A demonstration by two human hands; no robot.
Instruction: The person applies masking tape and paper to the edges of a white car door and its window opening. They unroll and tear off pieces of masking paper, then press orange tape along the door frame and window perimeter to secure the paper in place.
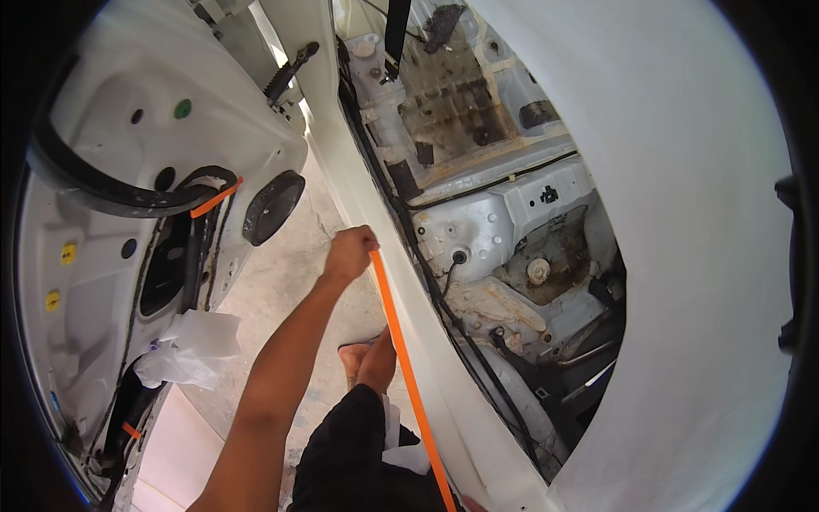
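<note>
My left hand (350,253) was out ahead of me, fingers pinched shut on the top end of the orange tape (408,375), pressing it against the white door sill (388,256) of the stripped car. The strip ran taut and straight from that hand down along the sill edge to the bottom of the view, lying flat on the paint the whole way, so the hold up top seemed there to keep the line true. My right hand (472,505) barely showed, just a sliver at the lower edge beside the tape's near end; I couldn't tell whether it was gripping or only resting there. So the hands were well apart, one at each end of the strip. To my left the open door (111,256) hung bare of its trim, with two small yellow round stickers (67,253) one above the other on its inner panel, a green round plug (182,108) higher up, and a short orange tape tab (215,198) across the black rubber seal. White plastic wrap (189,347) was bunched low on that door.
</note>
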